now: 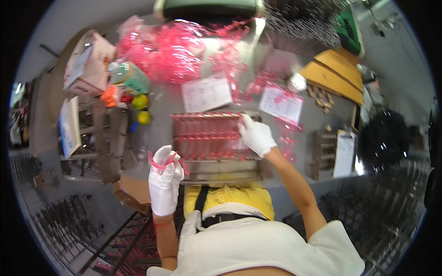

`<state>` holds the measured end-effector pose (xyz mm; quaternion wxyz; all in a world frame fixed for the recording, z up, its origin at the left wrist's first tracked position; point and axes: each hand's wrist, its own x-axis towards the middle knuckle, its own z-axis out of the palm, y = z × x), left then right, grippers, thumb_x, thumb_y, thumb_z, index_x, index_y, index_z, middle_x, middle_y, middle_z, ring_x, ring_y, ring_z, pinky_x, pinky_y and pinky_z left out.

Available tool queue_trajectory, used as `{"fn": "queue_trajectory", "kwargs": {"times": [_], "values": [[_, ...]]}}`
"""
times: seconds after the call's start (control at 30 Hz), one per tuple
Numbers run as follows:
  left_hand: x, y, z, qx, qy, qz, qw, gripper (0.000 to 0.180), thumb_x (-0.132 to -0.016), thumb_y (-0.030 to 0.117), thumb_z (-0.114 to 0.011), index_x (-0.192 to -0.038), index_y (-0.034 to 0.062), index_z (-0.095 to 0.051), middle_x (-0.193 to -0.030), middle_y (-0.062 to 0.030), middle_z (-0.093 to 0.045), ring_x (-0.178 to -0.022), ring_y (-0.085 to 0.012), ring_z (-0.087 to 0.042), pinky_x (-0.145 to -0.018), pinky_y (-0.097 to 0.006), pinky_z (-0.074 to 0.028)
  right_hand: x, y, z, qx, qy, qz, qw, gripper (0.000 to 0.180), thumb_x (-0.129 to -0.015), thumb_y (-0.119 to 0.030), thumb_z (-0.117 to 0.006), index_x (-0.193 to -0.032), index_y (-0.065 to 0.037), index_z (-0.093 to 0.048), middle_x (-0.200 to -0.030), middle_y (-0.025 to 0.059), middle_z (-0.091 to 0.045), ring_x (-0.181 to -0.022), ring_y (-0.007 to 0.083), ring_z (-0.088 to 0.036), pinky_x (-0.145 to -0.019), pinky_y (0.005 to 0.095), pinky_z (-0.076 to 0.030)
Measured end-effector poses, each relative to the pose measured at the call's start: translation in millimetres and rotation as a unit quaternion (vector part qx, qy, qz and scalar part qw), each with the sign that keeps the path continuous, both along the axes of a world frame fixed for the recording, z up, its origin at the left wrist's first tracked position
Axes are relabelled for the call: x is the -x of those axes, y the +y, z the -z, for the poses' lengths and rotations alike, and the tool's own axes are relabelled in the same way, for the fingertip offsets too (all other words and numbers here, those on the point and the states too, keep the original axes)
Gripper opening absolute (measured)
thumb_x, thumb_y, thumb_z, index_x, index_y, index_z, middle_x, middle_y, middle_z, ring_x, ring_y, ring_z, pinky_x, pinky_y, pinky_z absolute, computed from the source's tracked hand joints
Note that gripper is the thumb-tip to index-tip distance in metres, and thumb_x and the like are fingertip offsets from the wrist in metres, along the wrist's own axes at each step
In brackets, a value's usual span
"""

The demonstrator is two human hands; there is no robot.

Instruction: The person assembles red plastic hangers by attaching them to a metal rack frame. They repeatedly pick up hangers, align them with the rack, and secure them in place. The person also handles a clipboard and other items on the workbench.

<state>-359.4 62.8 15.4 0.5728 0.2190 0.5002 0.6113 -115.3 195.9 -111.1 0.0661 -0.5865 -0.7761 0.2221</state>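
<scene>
A metal rack lies before me, with rows of curved, see-through pink plastic strips set side by side across it. My left hand, in a white glove, is held up by the rack's left front corner. Its fingers are closed round a few loose pink strips, whose ends stick out on both sides. My right hand, gloved too, reaches to the rack's far right part. There its fingertips are pinched together against the pink row, and what they hold is hidden and blurred.
Behind the rack are two printed sheets and a large heap of pink plastic pieces. A bottle and a box stand at the left. Brown cardboard and a smaller rack are at the right.
</scene>
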Motion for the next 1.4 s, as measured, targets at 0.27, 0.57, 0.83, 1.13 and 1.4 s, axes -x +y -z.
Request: {"fn": "queue_trajectory", "kwargs": {"times": [0.27,0.57,0.83,1.13,1.4], "values": [[106.7,34.1,-121.3,-0.250,0.602,-0.417,0.634,0.034,-0.092,0.016,-0.056,-0.120,-0.0046,-0.055,-0.101,-0.0178,-0.062,-0.071,-0.0213,-0.056,-0.065,-0.031,-0.044,-9.4,5.6,33.8,0.022,0.013,0.061,0.998,0.038,-0.100,-0.038,-0.037,-0.114,-0.010,-0.059,-0.088,0.0179,-0.069,-0.075,0.0432,-0.064,-0.068,0.0546,-0.051],[438.4,151.9,-97.6,0.220,0.781,-0.196,0.551,0.049,-0.089,0.024,-0.061,-0.126,-0.0063,-0.051,-0.122,-0.0265,-0.057,-0.101,-0.0347,-0.058,-0.089,-0.041,-0.045,-130.3,-35.0,-22.8,-0.017,0.126,0.305,0.944,0.034,-0.096,-0.034,-0.051,-0.115,-0.008,-0.062,-0.087,0.0171,-0.069,-0.079,0.0354,-0.066,-0.071,0.0457,-0.052],[-12.1,121.1,-37.7,-0.171,0.574,0.098,0.795,0.030,-0.094,0.007,-0.055,-0.123,0.0015,-0.061,-0.130,-0.0103,-0.057,-0.120,-0.0205,-0.053,-0.104,-0.033,-0.039,-170.2,-79.6,-4.2,0.119,0.229,0.409,0.875,0.057,-0.086,-0.038,-0.071,-0.131,-0.007,-0.055,-0.088,0.0066,-0.068,-0.071,0.0155,-0.063,-0.067,0.0306,-0.051],[-122.0,67.4,2.5,0.015,0.203,0.357,0.912,0.036,-0.099,0.017,-0.052,-0.130,0.0005,-0.055,-0.103,-0.0031,-0.065,-0.080,-0.0068,-0.059,-0.073,-0.023,-0.048,-134.5,-89.4,-89.6,-0.024,0.482,0.358,0.799,0.018,-0.096,-0.014,-0.056,-0.100,0.000,-0.067,-0.074,0.0064,-0.066,-0.065,0.0098,-0.060,-0.060,0.0234,-0.047],[-131.1,55.0,-76.6,-0.219,0.188,0.160,0.944,0.068,-0.094,0.060,-0.047,-0.117,-0.0025,-0.059,-0.095,-0.0085,-0.064,-0.068,-0.0104,-0.056,-0.060,-0.025,-0.045,-59.6,-60.0,-244.9,-0.306,0.466,0.077,0.826,0.023,-0.085,-0.005,-0.066,-0.106,0.002,-0.066,-0.085,0.0088,-0.072,-0.073,0.0151,-0.069,-0.068,0.0277,-0.055]]}}
